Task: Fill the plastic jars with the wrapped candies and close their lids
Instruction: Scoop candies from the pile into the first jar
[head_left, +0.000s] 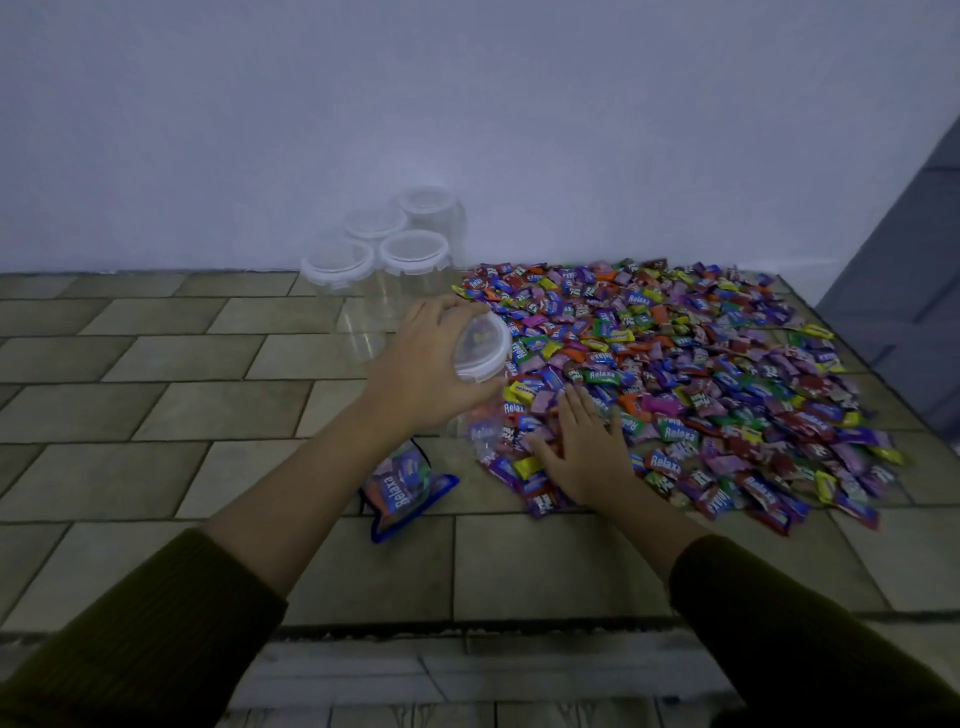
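Wrapped candies (701, 374) in purple, blue, green, yellow and red foil, too many to count and many reading "Relaxa", spread over the tan tiled floor (156, 364) under and beyond the right hand (584, 452), which lies flat on them with fingers straight. The left hand (421, 364) curls round the white lid of one clear plastic jar (483, 353), just left of the right hand. Four more white-lidded clear jars (414, 249) stand beyond it. One blue "Relaxa" bag (405, 486) lies beside the left forearm.

Tan tiled floor (208, 364) meets a pale wall (467, 104) — a blue Relaxa bag (408, 486) lies on the tiles
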